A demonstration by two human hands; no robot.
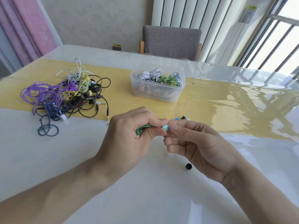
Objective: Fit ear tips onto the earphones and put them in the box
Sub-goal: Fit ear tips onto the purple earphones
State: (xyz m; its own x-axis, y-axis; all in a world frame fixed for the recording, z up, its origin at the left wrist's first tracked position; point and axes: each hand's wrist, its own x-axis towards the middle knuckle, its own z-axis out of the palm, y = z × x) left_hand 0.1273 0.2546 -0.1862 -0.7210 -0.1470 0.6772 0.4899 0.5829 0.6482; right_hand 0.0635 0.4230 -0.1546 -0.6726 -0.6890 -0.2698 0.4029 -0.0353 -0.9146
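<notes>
In the head view, the left hand (129,135) is closed around a bunched green earphone cord (142,129), pinching the earbud end near its fingertips. The right hand (192,143) meets it with thumb and forefinger narrowed on a pale blue ear tip (165,127), pressing it toward the bud. The tip looks soft, light and squashy, so it probably wants a grip by its rim while the bud is held firm; the thin cord is limp and tangles easily. A loose black ear tip (188,166) lies on the table (97,183) toward its near edge. The clear box (157,92) sits mid-table, and a tangled pile of earphones (68,94) lies toward the left edge.
</notes>
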